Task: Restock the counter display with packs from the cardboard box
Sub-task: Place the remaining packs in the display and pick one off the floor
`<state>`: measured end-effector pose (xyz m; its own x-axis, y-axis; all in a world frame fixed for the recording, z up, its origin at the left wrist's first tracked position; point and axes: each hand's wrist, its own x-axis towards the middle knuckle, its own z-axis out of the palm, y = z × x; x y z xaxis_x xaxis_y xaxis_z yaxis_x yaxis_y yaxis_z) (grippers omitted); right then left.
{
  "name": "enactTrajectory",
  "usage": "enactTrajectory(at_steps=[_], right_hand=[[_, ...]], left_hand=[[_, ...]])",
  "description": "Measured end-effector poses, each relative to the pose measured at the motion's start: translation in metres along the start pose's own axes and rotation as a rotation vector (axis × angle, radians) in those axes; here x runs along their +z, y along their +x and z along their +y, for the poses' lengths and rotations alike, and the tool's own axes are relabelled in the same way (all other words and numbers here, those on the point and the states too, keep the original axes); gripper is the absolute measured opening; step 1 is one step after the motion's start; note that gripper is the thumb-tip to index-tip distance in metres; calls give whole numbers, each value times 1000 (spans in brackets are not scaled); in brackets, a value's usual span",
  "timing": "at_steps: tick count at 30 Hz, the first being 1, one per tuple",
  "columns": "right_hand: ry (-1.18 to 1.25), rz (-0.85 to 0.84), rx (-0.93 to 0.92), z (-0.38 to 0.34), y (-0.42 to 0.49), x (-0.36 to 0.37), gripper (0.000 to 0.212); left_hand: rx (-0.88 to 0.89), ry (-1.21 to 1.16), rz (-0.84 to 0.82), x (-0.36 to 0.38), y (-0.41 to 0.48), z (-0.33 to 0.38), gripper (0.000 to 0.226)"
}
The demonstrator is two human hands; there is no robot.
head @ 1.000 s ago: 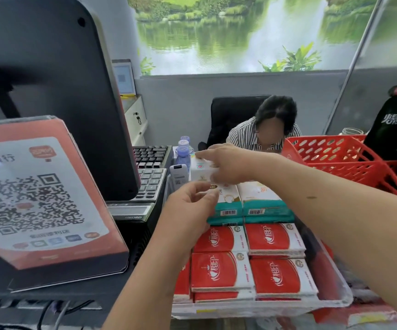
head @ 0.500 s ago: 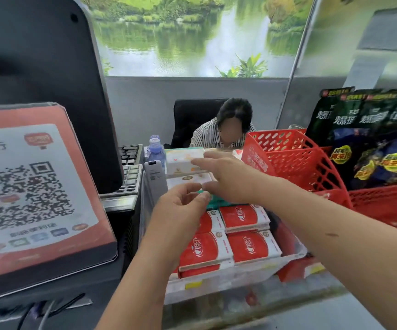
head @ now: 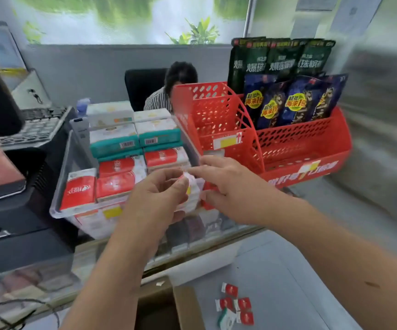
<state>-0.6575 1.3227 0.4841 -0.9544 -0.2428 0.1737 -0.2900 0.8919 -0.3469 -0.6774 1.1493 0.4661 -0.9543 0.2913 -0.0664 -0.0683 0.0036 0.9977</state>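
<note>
Up on the counter, the clear display tray [head: 60,186] holds red packs [head: 118,184] lying flat, long axes left to right, one [head: 79,190] turned front to back. Below, the cardboard box [head: 188,306] stands open. Both hands hover before the tray: left hand [head: 161,198] curled, contents unclear; right hand [head: 228,184] spread, empty.

Front right corner of the clear display tray [head: 59,206] hidden behind the left hand [head: 159,198] and right hand [head: 226,184]. Pack [head: 192,186] between the fingers mostly covered, print blurred beyond reading; grip on it not clear. Cardboard box [head: 183,306] cut off by the bottom edge, inside dark. About 5 small packs [head: 236,307] on the floor too small to read. Right side smeared by motion blur. Seated person [head: 168,91] half hidden behind the red basket [head: 218,120].
</note>
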Motion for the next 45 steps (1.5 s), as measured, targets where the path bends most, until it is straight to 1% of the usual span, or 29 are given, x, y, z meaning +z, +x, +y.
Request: enactTrajectory(at_steps=[3, 6, 8, 10, 13, 17, 20, 22, 24, 25, 26, 28, 31, 33, 37, 39, 43, 45], right_hand=[[-6, -14, 8, 34, -54, 9, 49], [-5, -59, 42, 74, -111, 30, 43], [-15, -95, 88, 101, -144, 50, 42], [-15, -156, 185, 127, -173, 75, 41], [-1, -264, 337, 164, -209, 118, 39], [47, -359, 465, 207, -244, 185, 37], [46, -411, 519, 236, -259, 241, 36], [31, -445, 524, 255, -266, 286, 37], [24, -463, 519, 274, -271, 335, 38], [19, -476, 511, 283, -273, 362, 40], [5, -499, 498, 293, -275, 390, 43], [-38, -560, 471, 315, -278, 450, 46], [-69, -638, 421, 351, -284, 546, 45], [-124, -681, 351, 376, -289, 612, 46], [-212, -696, 199, 419, -290, 725, 49], [-274, -716, 108, 438, -289, 774, 54], [-423, -768, -84, 466, -288, 855, 76], [-449, -761, -157, 472, -287, 884, 74]], left_hand=[[-55, 41, -28, 48, -21, -36, 14], [-145, 106, -51, 94, -36, -86, 16], [-203, 131, -44, 119, -43, -123, 16], [-272, 173, -41, 138, -50, -159, 20], [-372, 231, -44, 153, -50, -213, 18], [-474, 297, -42, 165, -37, -286, 10], [-498, 377, -67, 170, -24, -347, 11], [-523, 409, -96, 170, -16, -389, 12], [-542, 445, -121, 172, -10, -435, 20], [-553, 472, -131, 172, -7, -460, 25], [-569, 500, -140, 173, -5, -484, 24], [-586, 560, -162, 175, 1, -533, 12], [-600, 682, -209, 178, 7, -608, 21], [-623, 729, -228, 182, 11, -658, 25], [-626, 810, -231, 189, 19, -751, 25], [-644, 808, -209, 191, 22, -790, 26], [-677, 814, -198, 191, 34, -842, 26], [-694, 811, -178, 187, 40, -862, 25]])
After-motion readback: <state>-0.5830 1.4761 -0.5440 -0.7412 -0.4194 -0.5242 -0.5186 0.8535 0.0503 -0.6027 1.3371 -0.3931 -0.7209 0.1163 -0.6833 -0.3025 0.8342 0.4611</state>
